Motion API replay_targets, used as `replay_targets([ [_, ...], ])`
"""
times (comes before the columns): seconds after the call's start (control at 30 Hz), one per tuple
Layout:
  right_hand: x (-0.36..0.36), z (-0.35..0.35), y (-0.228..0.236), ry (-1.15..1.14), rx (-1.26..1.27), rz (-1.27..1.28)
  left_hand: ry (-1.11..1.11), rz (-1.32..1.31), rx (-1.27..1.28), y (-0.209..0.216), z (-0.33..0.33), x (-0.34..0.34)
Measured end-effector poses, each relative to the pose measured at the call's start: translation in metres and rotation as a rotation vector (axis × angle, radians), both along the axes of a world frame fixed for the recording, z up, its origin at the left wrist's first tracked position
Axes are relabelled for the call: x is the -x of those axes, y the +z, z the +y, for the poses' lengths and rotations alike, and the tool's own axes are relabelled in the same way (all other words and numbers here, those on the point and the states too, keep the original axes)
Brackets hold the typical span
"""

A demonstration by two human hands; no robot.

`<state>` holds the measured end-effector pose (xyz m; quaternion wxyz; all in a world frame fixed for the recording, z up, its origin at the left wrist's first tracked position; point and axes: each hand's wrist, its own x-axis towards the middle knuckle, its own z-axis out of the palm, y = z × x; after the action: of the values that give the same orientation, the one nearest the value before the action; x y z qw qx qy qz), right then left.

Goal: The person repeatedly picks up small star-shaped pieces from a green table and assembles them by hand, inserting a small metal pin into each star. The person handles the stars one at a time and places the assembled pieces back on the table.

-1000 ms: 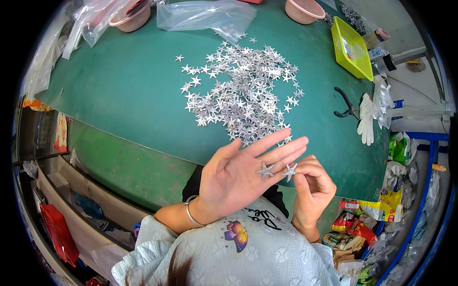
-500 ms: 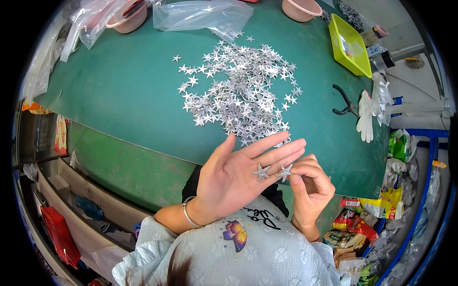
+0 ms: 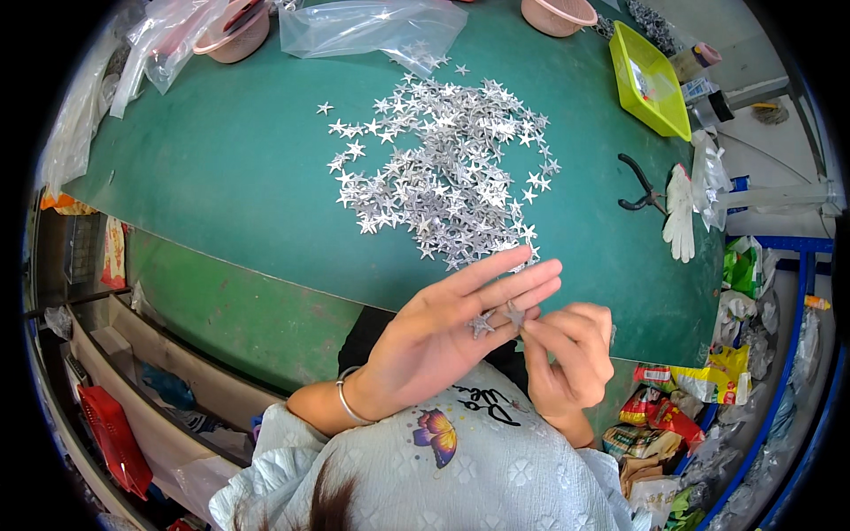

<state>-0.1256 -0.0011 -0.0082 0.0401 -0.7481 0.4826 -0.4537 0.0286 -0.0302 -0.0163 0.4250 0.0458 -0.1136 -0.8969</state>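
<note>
Bright, fairly even light covers the green table [image 3: 221, 168], while fisheye distortion bends the black-cornered edges, seemingly softer.

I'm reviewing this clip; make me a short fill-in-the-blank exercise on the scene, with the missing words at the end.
1. The left grip is ____ (open or closed), with a silver star resting on it.
2. The right grip holds a second star by ____ (pinching or palming).
3. The pile of stars lies on a tabletop coloured ____.
4. The pliers lie to the ____ (left or right) of the white glove.

Missing words: open; pinching; green; left.
</note>
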Motion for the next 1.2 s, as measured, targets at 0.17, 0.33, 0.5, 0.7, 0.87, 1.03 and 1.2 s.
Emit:
replay_targets([
  [0.17, 0.003, 0.000, -0.001, 0.062, 0.004, 0.031, 0.053, -0.054, 0.018, 0.001, 0.001, 0.003],
  [0.33, 0.005, 0.000, -0.001, 0.080, -0.023, 0.018, 0.044, -0.029, -0.025, 0.000, 0.001, 0.005],
  [0.5, 0.006, 0.000, 0.001, 0.113, -0.032, 0.061, 0.050, -0.018, -0.011, -0.002, 0.000, 0.005],
  [0.7, 0.026, -0.015, -0.032, -0.070, -0.168, -0.329, 0.140, -0.108, -0.118, -0.003, 0.000, 0.002],
  [0.87, 0.053, -0.052, -0.071, -0.257, -0.383, 0.074, 0.202, -0.174, -0.199, -0.012, -0.003, -0.003],
  [1.03, 0.044, -0.058, -0.089, -0.289, -0.453, 0.228, 0.185, -0.199, -0.296, -0.031, 0.000, 0.000],
  [1.2, 0.048, -0.056, -0.091, -0.273, -0.361, 0.014, 0.164, -0.197, -0.349, -0.043, 0.001, 0.002],
])
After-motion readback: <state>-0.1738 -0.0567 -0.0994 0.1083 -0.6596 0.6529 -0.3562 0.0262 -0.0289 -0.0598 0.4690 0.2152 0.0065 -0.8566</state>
